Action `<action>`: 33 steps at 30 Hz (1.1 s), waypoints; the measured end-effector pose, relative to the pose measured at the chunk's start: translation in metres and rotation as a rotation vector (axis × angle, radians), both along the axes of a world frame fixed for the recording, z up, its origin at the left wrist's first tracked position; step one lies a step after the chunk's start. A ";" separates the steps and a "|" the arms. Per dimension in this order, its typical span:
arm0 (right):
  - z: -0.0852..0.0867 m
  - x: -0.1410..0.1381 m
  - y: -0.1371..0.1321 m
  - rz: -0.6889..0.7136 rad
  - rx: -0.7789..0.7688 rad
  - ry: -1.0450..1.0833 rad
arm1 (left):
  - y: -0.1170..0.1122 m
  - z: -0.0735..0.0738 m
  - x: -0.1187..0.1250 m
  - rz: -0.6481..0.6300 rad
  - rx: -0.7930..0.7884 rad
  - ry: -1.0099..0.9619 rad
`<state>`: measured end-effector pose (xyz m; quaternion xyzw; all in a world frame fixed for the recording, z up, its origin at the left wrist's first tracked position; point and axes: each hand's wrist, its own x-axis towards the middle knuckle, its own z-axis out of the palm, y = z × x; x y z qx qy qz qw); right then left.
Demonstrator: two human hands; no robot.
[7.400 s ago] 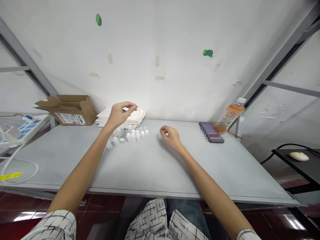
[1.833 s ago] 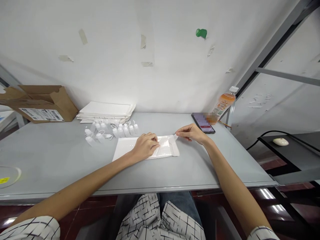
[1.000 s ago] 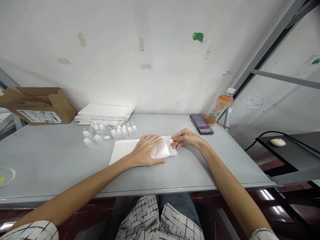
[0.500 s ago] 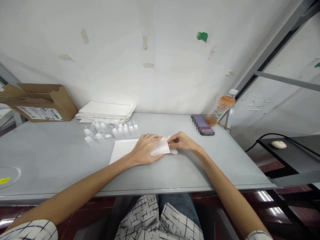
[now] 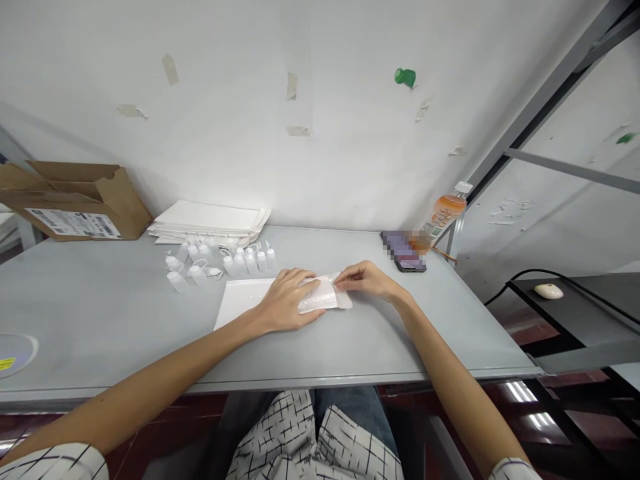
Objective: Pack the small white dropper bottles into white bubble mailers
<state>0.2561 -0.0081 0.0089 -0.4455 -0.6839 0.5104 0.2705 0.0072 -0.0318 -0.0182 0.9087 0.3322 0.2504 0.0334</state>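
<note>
A white padded bubble mailer (image 5: 240, 299) lies flat on the desk. Its right end, with a shiny bubble-textured part (image 5: 320, 295), shows between my hands. My left hand (image 5: 289, 300) rests over the mailer, its thumb and fingers on either side of the bubbled end, gripping it. At the right end, the fingertips of my right hand (image 5: 364, 280) are pinched together on the mailer's edge. Behind my left hand stand several small white squeeze bottles (image 5: 250, 260) with thin nozzle tips, some with looped cap straps.
A stack of white mailers (image 5: 210, 220) lies against the wall. An open cardboard box (image 5: 80, 207) sits at the back left. To the right are a phone (image 5: 403, 252) and a leaning orange drink bottle (image 5: 443, 217). A mouse (image 5: 549, 291) rests on a side surface.
My right fingers have shifted slightly at the mailer's end, and its bubbled end now lies flatter. My left hand stays over the mailer. The camera view has moved a little.
</note>
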 end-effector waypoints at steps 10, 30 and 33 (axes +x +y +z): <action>0.049 -0.076 0.048 -0.022 0.429 -0.243 | 0.000 -0.002 -0.003 -0.024 0.016 -0.015; 0.036 -0.109 0.079 -0.092 0.432 -0.008 | 0.002 0.000 -0.011 -0.060 -0.012 -0.020; 0.039 -0.064 0.061 -0.293 0.427 0.063 | 0.002 -0.001 -0.010 -0.051 -0.012 -0.016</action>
